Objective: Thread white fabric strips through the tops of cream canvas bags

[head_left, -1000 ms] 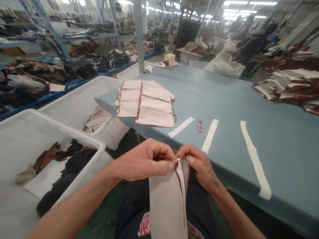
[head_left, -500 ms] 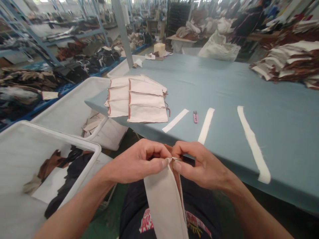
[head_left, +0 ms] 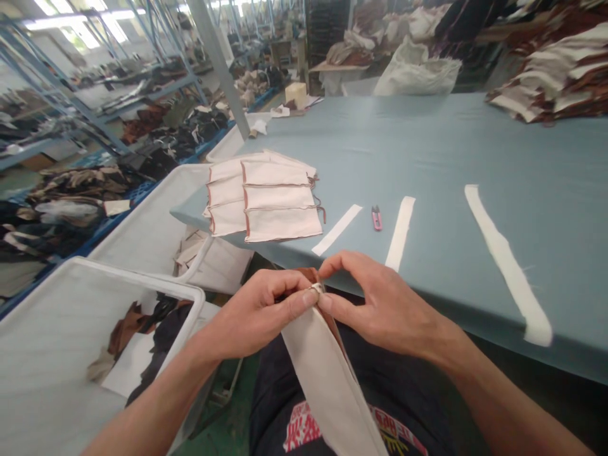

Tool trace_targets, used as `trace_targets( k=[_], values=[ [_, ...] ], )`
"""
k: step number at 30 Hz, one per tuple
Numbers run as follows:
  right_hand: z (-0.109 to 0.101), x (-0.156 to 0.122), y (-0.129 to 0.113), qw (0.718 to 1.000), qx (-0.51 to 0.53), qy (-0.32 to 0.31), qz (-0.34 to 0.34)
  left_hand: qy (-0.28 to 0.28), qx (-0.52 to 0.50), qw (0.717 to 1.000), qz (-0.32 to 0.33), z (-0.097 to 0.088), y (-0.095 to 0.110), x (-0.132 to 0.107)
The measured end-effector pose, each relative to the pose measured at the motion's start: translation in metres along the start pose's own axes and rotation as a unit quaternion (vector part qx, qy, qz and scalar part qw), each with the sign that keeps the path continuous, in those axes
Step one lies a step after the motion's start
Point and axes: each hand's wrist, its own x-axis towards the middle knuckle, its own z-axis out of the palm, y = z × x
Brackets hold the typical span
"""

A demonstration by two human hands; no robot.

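Note:
A long cream fabric piece with a brown inner side hangs from my fingers over my lap. My left hand pinches its top corner between thumb and fingers. At the same corner, my right hand is curled in, thumb pressed on the fabric and index finger bent over the brown edge. A small folded bit of cloth shows between the two thumbs. Beyond my hands, cream panels with brown edging lie in overlapping rows on the table. Pink thread snips lie to their right.
The blue-green table carries three cream strips, among them a short one and a long one. White bins with fabric scraps stand at left. A cream and brown fabric stack sits far right.
The corner has been folded into a small bunch between my thumbs. My right index finger has lifted and moved left over the brown edge. The view has shifted slightly.

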Motion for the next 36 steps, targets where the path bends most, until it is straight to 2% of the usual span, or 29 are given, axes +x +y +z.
trace_targets(
  k=[3, 6, 10, 14, 19, 21, 24, 26, 28, 29, 30, 32, 34, 36],
  values=[
    [0.006, -0.003, -0.003, 0.999, 0.004, 0.031, 0.012, 0.109, 0.065, 0.992, 0.020, 0.014, 0.002, -0.004],
    [0.015, -0.009, 0.000, 0.998, -0.016, 0.043, 0.035, 0.157, 0.078, 0.984, 0.019, 0.029, -0.006, -0.002],
    [0.027, -0.018, 0.010, 0.994, 0.005, 0.022, 0.103, 0.160, 0.030, 0.986, -0.017, 0.043, -0.024, 0.001],
    [0.032, -0.029, 0.021, 0.983, 0.124, -0.019, 0.137, 0.154, -0.034, 0.986, -0.058, 0.054, -0.033, 0.000],
    [0.037, -0.040, 0.035, 0.956, 0.237, -0.036, 0.167, 0.115, -0.006, 0.991, -0.064, 0.063, -0.038, -0.001],
    [0.041, -0.040, 0.041, 0.937, 0.292, -0.043, 0.188, 0.129, 0.012, 0.990, -0.062, 0.064, -0.041, 0.000],
    [0.051, -0.037, 0.048, 0.869, 0.426, -0.056, 0.245, 0.141, -0.023, 0.987, -0.067, 0.063, -0.051, 0.007],
    [0.057, -0.035, 0.051, 0.829, 0.481, -0.051, 0.281, 0.138, -0.060, 0.985, -0.078, 0.061, -0.059, 0.011],
    [0.059, -0.031, 0.055, 0.816, 0.494, -0.049, 0.295, 0.139, -0.095, 0.982, -0.088, 0.060, -0.068, 0.015],
    [0.058, -0.028, 0.057, 0.822, 0.484, -0.063, 0.293, 0.141, -0.104, 0.980, -0.091, 0.059, -0.072, 0.016],
    [0.055, -0.024, 0.060, 0.843, 0.447, -0.079, 0.287, 0.147, -0.105, 0.979, -0.091, 0.059, -0.077, 0.017],
    [0.045, -0.011, 0.070, 0.907, 0.308, -0.085, 0.274, 0.166, -0.084, 0.979, -0.089, 0.057, -0.086, 0.017],
    [0.031, 0.010, 0.082, 0.952, 0.135, -0.032, 0.272, 0.184, -0.058, 0.977, -0.089, 0.057, -0.094, 0.016],
    [0.017, 0.037, 0.098, 0.958, 0.018, 0.042, 0.283, 0.177, -0.056, 0.978, -0.091, 0.058, -0.101, 0.014]
  ],
)
